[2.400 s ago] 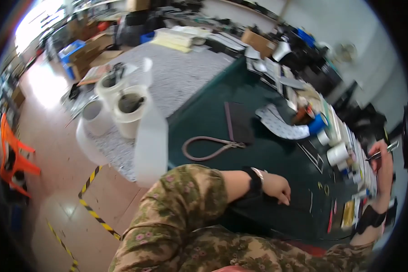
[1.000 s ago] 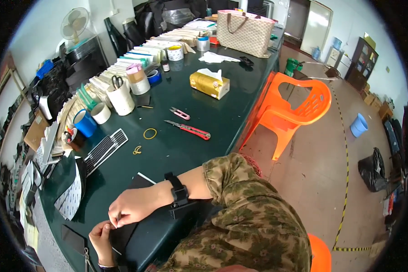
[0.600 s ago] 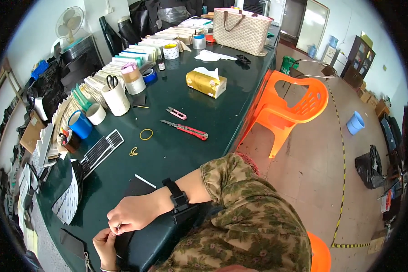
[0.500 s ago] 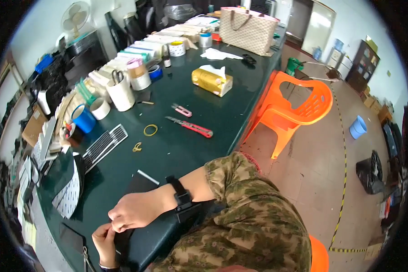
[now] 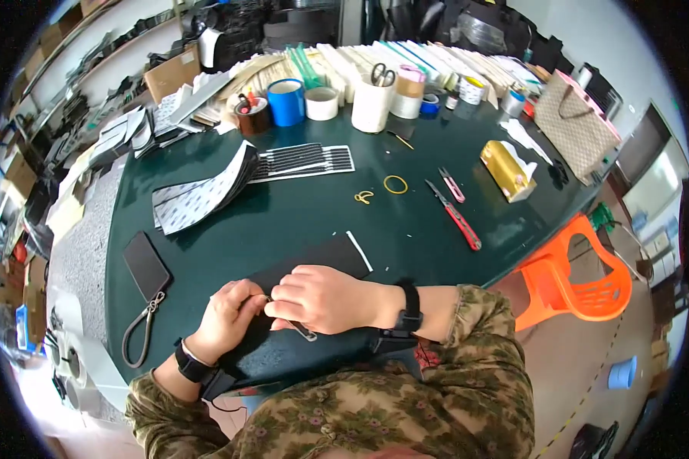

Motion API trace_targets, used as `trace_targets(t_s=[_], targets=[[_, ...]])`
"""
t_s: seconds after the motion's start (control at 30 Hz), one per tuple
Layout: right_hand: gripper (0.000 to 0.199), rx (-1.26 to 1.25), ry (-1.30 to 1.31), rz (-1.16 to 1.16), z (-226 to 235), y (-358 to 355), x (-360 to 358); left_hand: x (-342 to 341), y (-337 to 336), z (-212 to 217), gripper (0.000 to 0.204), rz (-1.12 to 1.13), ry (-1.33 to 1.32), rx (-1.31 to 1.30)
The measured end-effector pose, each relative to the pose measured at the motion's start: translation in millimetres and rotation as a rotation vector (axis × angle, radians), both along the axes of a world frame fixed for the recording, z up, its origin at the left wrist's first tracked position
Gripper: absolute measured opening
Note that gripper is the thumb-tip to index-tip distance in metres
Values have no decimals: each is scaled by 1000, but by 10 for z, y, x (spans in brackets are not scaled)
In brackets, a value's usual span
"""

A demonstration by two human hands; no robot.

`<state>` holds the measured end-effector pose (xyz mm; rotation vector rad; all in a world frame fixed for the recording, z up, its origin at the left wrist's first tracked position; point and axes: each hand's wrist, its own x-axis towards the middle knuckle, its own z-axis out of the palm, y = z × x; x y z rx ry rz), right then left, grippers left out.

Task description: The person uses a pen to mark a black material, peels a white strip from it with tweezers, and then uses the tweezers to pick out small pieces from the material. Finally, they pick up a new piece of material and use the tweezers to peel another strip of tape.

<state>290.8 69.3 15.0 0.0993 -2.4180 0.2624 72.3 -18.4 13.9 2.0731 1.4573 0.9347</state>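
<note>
Head view: the left hand's thumb and forefinger press together in a pinch, meeting the right hand's fingertips; whatever sits between them is too small to tell. The right fingers are curled around a small metal tool, its end poking out below the palm. Beneath both hands lies a black sheet, flat near the table's close edge, with a white strip along its far right end. As far as shows, that strip is in place, while the near part under the fingers appears to be mid-work; how much is left cannot be told. Bare green table opens beyond the sheet. A dark flat case limits room on the left, patterned sheets farther off, and a red cutter on the right.
</note>
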Motion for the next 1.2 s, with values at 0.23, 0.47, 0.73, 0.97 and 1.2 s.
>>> trace_targets(t_s=[0.23,0.47,0.73,0.97,1.2], targets=[[20,46,-97,-29,11,-81,80,7,-1,4,6,9,101,35],[16,-346,-107,-205,175,155,187,-108,46,9,9,57,8,-13],[16,-683,-244,-107,310,464,231,-133,-2,111,13,50,-61,-57],[17,-791,-381,-76,347,696,221,-150,-59,211,18,-106,176,149],[12,-1301,-604,-82,162,643,43,-125,-125,322,22,-317,438,178]])
